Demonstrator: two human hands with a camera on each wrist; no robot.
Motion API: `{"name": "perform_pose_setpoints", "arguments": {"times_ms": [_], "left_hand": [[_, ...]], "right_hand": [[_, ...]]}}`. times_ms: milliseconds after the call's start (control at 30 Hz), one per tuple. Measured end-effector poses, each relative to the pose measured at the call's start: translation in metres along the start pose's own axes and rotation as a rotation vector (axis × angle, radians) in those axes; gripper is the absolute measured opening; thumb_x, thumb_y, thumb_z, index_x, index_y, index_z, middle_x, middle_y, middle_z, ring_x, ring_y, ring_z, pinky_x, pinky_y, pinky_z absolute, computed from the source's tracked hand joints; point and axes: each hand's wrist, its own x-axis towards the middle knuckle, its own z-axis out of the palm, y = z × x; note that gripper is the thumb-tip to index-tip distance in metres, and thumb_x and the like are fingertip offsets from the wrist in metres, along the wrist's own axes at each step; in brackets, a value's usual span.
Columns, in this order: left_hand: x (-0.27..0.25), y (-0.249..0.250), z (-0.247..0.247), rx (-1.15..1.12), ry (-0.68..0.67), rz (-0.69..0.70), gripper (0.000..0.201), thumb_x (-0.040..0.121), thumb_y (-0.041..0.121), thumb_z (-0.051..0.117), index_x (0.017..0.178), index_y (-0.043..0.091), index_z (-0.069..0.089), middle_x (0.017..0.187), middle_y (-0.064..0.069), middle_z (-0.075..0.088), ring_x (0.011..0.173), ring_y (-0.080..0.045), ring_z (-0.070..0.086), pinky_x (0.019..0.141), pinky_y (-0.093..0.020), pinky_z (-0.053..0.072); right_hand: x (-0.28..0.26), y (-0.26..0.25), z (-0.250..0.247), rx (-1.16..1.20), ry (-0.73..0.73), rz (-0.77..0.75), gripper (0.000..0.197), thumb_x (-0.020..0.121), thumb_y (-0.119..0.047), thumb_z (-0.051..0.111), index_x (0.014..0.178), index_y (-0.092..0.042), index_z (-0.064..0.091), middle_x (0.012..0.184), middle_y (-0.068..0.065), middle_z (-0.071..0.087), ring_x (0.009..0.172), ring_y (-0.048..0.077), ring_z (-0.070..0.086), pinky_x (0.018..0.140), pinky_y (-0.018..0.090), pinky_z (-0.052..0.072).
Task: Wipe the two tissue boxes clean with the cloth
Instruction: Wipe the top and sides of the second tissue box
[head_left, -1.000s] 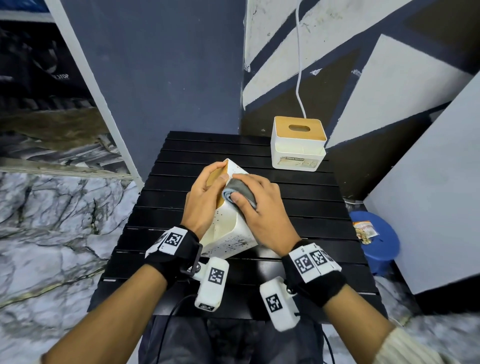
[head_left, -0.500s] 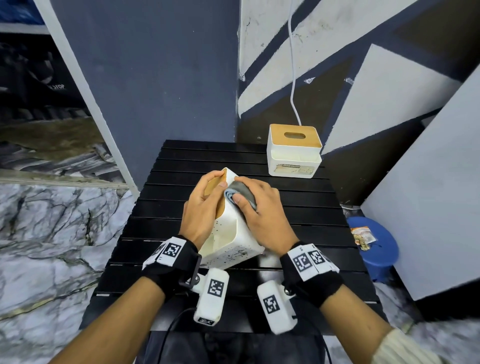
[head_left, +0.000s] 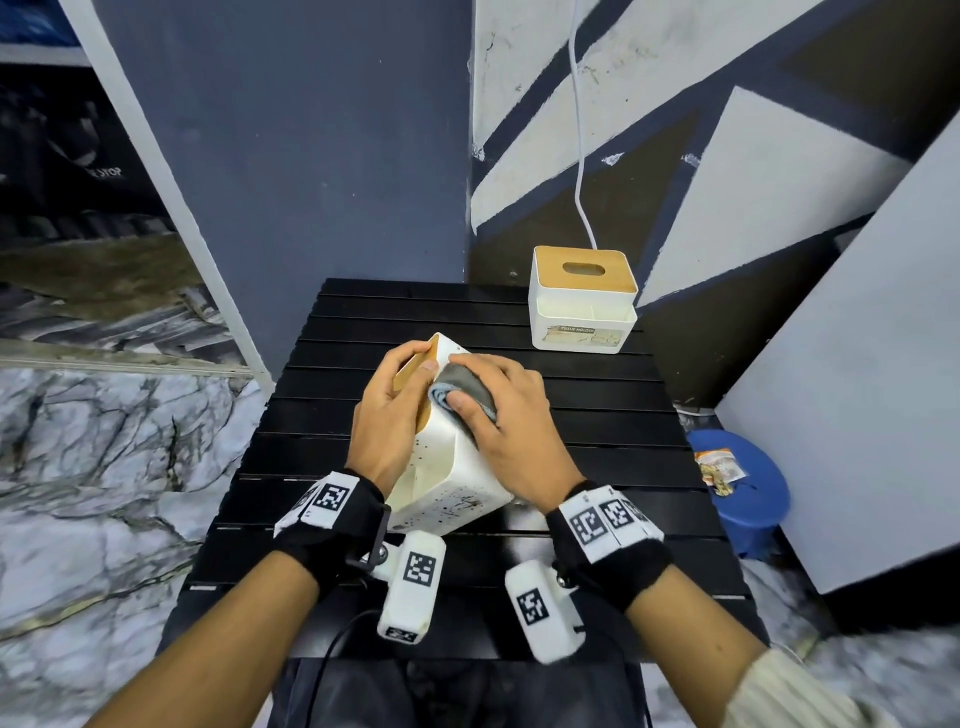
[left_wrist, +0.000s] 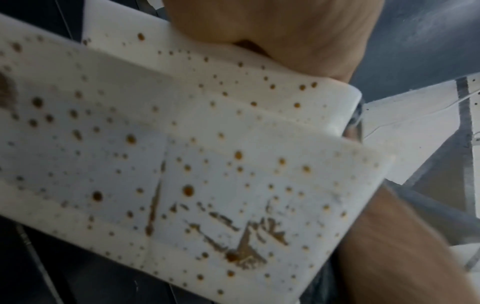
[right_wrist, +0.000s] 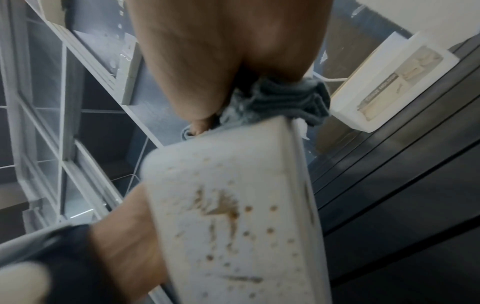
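A white tissue box (head_left: 447, 467) with a wooden lid lies tipped on its side in the middle of the black slatted table (head_left: 597, 415). Brown spots and smears cover its near faces (left_wrist: 207, 174) (right_wrist: 233, 226). My left hand (head_left: 395, 410) grips the box by its lid side, thumb on the top edge. My right hand (head_left: 498, 415) holds a bunched grey cloth (head_left: 462, 384) (right_wrist: 280, 105) and presses it on the box's upper far end. A second white tissue box (head_left: 582, 301) (right_wrist: 389, 82) with a wooden lid stands upright at the table's far right.
A white cable (head_left: 579, 156) hangs down the painted wall behind the far box. A blue stool (head_left: 743, 493) with a small packet on it stands on the floor right of the table. A grey panel leans at the right. Marble floor lies to the left.
My view has tilted, so everything sits lower in the picture. Both hands keep their hold on the box and the cloth stays at the box's upper end, barely shifted.
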Motion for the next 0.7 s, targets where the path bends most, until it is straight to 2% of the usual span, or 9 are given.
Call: {"name": "perform_pose_setpoints", "arguments": {"times_ms": [133, 233, 333, 400, 433, 500, 633, 700], "left_hand": [[-0.001, -0.002, -0.003, -0.019, 0.01, -0.01, 0.035, 0.086, 0.054, 0.061, 0.117, 0.04, 0.066, 0.112, 0.0, 0.072, 0.106, -0.03, 0.068, 0.097, -0.061, 0.052], [-0.001, -0.002, -0.002, -0.016, 0.004, -0.002, 0.035, 0.085, 0.055, 0.06, 0.116, 0.04, 0.066, 0.109, 0.001, 0.073, 0.105, -0.032, 0.068, 0.095, -0.061, 0.053], [0.0, -0.002, -0.002, -0.014, -0.013, -0.002, 0.038, 0.085, 0.056, 0.06, 0.119, 0.04, 0.065, 0.108, 0.001, 0.073, 0.104, -0.031, 0.069, 0.094, -0.061, 0.053], [0.0, -0.002, -0.002, -0.006, -0.02, -0.002, 0.04, 0.084, 0.056, 0.06, 0.12, 0.039, 0.065, 0.106, -0.003, 0.072, 0.103, -0.027, 0.069, 0.094, -0.061, 0.053], [0.0, -0.001, -0.001, 0.0, -0.02, 0.0, 0.038, 0.086, 0.055, 0.06, 0.12, 0.039, 0.065, 0.106, -0.004, 0.072, 0.101, -0.026, 0.069, 0.095, -0.061, 0.053], [0.001, -0.002, -0.001, 0.009, -0.016, 0.004, 0.028, 0.091, 0.048, 0.061, 0.118, 0.04, 0.066, 0.104, 0.003, 0.073, 0.101, -0.025, 0.069, 0.095, -0.058, 0.054], [0.0, -0.003, 0.0, 0.019, -0.001, -0.003, 0.019, 0.098, 0.04, 0.06, 0.115, 0.04, 0.067, 0.102, 0.01, 0.074, 0.098, -0.022, 0.071, 0.093, -0.054, 0.056], [0.0, -0.003, 0.0, 0.009, -0.002, -0.002, 0.021, 0.096, 0.042, 0.061, 0.116, 0.039, 0.067, 0.103, 0.008, 0.074, 0.099, -0.025, 0.071, 0.094, -0.056, 0.056]], "right_hand": [[0.005, 0.025, 0.002, -0.013, 0.013, 0.077, 0.045, 0.088, -0.06, 0.037, 0.128, -0.042, 0.048, 0.129, -0.011, 0.05, 0.121, 0.015, 0.039, 0.106, 0.044, 0.03], [-0.012, 0.026, 0.001, -0.009, 0.026, 0.068, 0.046, 0.088, -0.06, 0.038, 0.129, -0.041, 0.048, 0.132, -0.013, 0.047, 0.121, 0.014, 0.037, 0.106, 0.04, 0.029], [-0.013, 0.019, -0.001, 0.003, 0.014, 0.028, 0.04, 0.091, -0.052, 0.044, 0.129, -0.04, 0.048, 0.132, -0.011, 0.045, 0.118, 0.014, 0.033, 0.105, 0.036, 0.029], [0.001, 0.022, -0.001, -0.01, 0.011, 0.025, 0.04, 0.091, -0.054, 0.043, 0.128, -0.041, 0.048, 0.131, -0.01, 0.047, 0.118, 0.015, 0.036, 0.104, 0.035, 0.029], [0.011, 0.027, 0.0, -0.008, 0.01, 0.043, 0.042, 0.09, -0.057, 0.041, 0.128, -0.042, 0.048, 0.13, -0.01, 0.049, 0.118, 0.016, 0.038, 0.102, 0.035, 0.029], [0.024, 0.038, 0.001, -0.007, 0.011, 0.093, 0.046, 0.088, -0.062, 0.037, 0.128, -0.043, 0.047, 0.129, -0.011, 0.052, 0.119, 0.017, 0.041, 0.099, 0.034, 0.029], [0.015, 0.05, 0.001, 0.033, 0.041, 0.137, 0.038, 0.093, -0.053, 0.045, 0.129, -0.04, 0.049, 0.129, -0.009, 0.053, 0.12, 0.018, 0.042, 0.092, 0.022, 0.023], [0.002, 0.046, 0.002, 0.043, 0.062, 0.126, 0.039, 0.092, -0.053, 0.045, 0.128, -0.041, 0.048, 0.13, -0.01, 0.051, 0.12, 0.016, 0.042, 0.094, 0.022, 0.024]]}}
